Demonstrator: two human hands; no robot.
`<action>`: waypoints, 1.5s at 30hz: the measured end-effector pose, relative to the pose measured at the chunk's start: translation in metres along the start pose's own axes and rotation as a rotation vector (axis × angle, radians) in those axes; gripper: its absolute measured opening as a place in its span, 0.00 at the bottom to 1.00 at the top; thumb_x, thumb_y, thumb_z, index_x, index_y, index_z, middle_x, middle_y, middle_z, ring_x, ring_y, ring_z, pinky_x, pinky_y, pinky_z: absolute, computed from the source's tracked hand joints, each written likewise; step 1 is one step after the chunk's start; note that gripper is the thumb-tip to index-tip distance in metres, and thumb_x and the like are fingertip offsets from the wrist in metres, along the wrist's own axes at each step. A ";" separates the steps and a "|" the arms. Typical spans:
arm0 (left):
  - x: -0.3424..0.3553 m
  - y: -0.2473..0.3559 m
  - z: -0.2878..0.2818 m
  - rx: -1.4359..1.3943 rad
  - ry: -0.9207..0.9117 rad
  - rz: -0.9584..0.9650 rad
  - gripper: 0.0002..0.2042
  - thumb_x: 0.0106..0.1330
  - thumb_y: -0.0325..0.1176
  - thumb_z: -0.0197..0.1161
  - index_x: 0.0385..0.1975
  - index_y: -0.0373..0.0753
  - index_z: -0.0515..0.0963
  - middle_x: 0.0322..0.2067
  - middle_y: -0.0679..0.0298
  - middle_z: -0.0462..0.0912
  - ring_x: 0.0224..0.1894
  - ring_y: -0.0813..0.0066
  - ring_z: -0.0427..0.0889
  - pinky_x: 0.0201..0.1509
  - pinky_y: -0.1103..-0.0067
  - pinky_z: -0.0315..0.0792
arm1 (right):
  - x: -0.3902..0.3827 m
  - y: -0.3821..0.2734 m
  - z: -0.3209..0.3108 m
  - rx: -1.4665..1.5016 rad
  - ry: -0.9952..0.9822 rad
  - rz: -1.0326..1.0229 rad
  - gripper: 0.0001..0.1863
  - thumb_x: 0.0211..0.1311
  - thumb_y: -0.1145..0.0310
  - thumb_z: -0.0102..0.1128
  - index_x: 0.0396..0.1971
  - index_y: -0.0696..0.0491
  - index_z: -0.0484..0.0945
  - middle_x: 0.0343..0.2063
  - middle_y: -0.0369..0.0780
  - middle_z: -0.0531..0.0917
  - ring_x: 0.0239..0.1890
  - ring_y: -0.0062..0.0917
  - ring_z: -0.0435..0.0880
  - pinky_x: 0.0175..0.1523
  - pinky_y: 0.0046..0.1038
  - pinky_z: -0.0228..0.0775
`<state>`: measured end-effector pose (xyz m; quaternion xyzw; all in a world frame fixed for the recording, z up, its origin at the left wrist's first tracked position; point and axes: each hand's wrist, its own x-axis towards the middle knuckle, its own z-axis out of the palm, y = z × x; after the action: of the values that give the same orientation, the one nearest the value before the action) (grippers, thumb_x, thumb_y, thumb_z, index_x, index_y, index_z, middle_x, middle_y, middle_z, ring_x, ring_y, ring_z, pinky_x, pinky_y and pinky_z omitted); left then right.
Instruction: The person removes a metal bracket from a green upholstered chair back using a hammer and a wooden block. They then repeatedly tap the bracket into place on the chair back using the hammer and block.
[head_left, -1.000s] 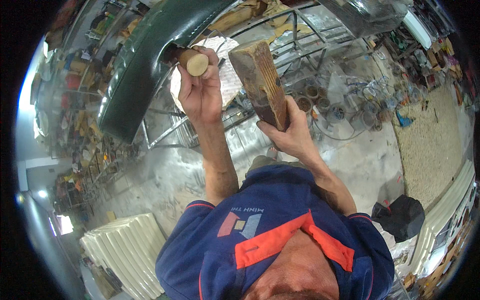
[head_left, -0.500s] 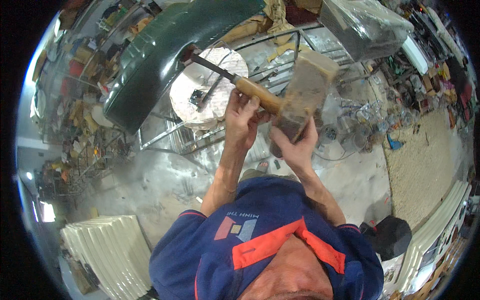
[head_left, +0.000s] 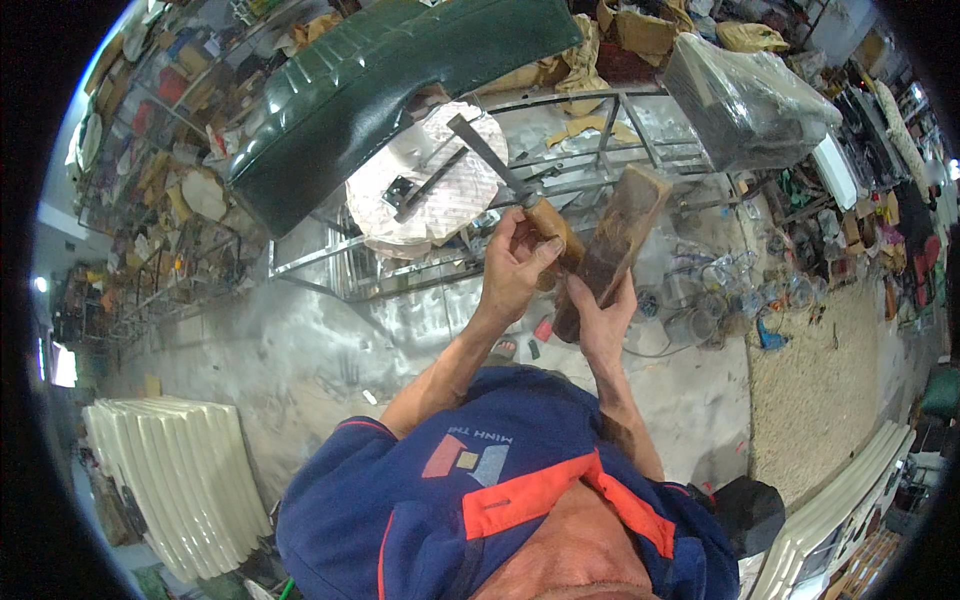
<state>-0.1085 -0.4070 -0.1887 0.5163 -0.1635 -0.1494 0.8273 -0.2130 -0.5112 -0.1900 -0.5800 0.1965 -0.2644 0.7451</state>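
Observation:
My left hand (head_left: pixel 516 262) is closed round the wooden handle of a chisel (head_left: pixel 552 230), its dark flat blade pointing up and to the left. In my right hand (head_left: pixel 603 315) is a long brown rectangular block (head_left: pixel 628 218) with worn faces, gripped at its lower end and tilted up to the right. The handle's butt lies close beside the block; whether they touch, I cannot tell. Beyond the blade is a round white-topped piece (head_left: pixel 440 205) with a dark bar and a small dark square part on it.
A dark green padded upholstered piece (head_left: pixel 320 125) lies at the far left over a metal frame (head_left: pixel 310 258). At the far right sits a plastic-wrapped block (head_left: pixel 745 105). Stacked pale ribbed panels (head_left: pixel 180 480) stand near left; a beige sheet (head_left: pixel 815 400) covers floor at right, beside several clear containers (head_left: pixel 695 325).
The whole view has shifted slightly. The chisel has swung to a steeper angle, its blade tip moving right, and the block shows a narrower face. Both hands keep their holds.

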 end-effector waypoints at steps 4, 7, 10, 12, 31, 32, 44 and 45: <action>-0.002 0.008 0.001 -0.089 0.058 0.018 0.21 0.72 0.27 0.69 0.61 0.34 0.72 0.50 0.61 0.82 0.51 0.74 0.83 0.52 0.76 0.81 | -0.002 -0.010 0.005 0.011 -0.024 -0.023 0.26 0.59 0.77 0.75 0.56 0.59 0.74 0.44 0.40 0.86 0.40 0.23 0.87 0.44 0.27 0.81; 0.002 0.031 0.002 -0.153 0.053 -0.023 0.20 0.74 0.31 0.67 0.62 0.34 0.72 0.51 0.61 0.83 0.50 0.72 0.85 0.50 0.75 0.83 | 0.001 -0.024 0.017 -0.017 -0.057 -0.161 0.29 0.53 0.74 0.79 0.55 0.59 0.76 0.42 0.39 0.86 0.45 0.27 0.86 0.53 0.29 0.78; 0.010 0.046 0.006 -0.195 0.036 -0.012 0.21 0.78 0.35 0.63 0.65 0.35 0.71 0.52 0.61 0.83 0.49 0.71 0.86 0.47 0.73 0.84 | 0.011 -0.026 0.022 -0.120 -0.117 -0.347 0.30 0.54 0.78 0.77 0.57 0.59 0.74 0.47 0.41 0.85 0.50 0.25 0.85 0.56 0.30 0.78; 0.016 0.050 0.004 -0.236 0.029 0.008 0.21 0.79 0.35 0.62 0.66 0.35 0.71 0.52 0.62 0.83 0.50 0.72 0.86 0.48 0.73 0.83 | 0.018 -0.034 0.032 -0.124 -0.121 -0.417 0.30 0.53 0.77 0.78 0.57 0.59 0.74 0.46 0.42 0.86 0.49 0.27 0.86 0.55 0.30 0.79; 0.031 0.195 -0.012 1.124 -0.007 0.742 0.18 0.59 0.19 0.75 0.49 0.38 0.88 0.39 0.63 0.89 0.39 0.77 0.86 0.37 0.80 0.77 | 0.069 -0.087 0.103 -0.145 0.150 -0.857 0.32 0.48 0.70 0.78 0.54 0.56 0.73 0.35 0.50 0.86 0.36 0.48 0.89 0.40 0.42 0.81; 0.036 0.216 -0.004 1.412 -0.150 0.900 0.22 0.54 0.20 0.77 0.51 0.38 0.87 0.44 0.59 0.89 0.45 0.67 0.87 0.45 0.74 0.79 | 0.073 -0.090 0.104 -0.158 0.152 -0.883 0.32 0.49 0.69 0.79 0.54 0.57 0.73 0.35 0.49 0.87 0.36 0.46 0.90 0.40 0.40 0.81; 0.110 0.272 0.013 1.789 -1.047 0.711 0.21 0.58 0.29 0.75 0.53 0.36 0.82 0.51 0.51 0.84 0.50 0.45 0.83 0.55 0.63 0.78 | 0.065 -0.100 0.112 -0.043 0.135 -0.863 0.30 0.50 0.67 0.79 0.51 0.56 0.74 0.31 0.52 0.86 0.36 0.51 0.89 0.41 0.43 0.82; 0.108 0.275 0.018 1.823 -1.001 0.646 0.23 0.60 0.30 0.75 0.56 0.38 0.81 0.51 0.53 0.85 0.49 0.49 0.85 0.53 0.65 0.79 | 0.065 -0.102 0.110 -0.023 0.137 -0.856 0.30 0.51 0.67 0.79 0.52 0.58 0.74 0.32 0.52 0.87 0.37 0.48 0.90 0.42 0.41 0.82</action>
<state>0.0030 -0.3503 0.0800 0.7490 -0.6593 0.0592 -0.0269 -0.1135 -0.4868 -0.0631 -0.5986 -0.0100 -0.5852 0.5469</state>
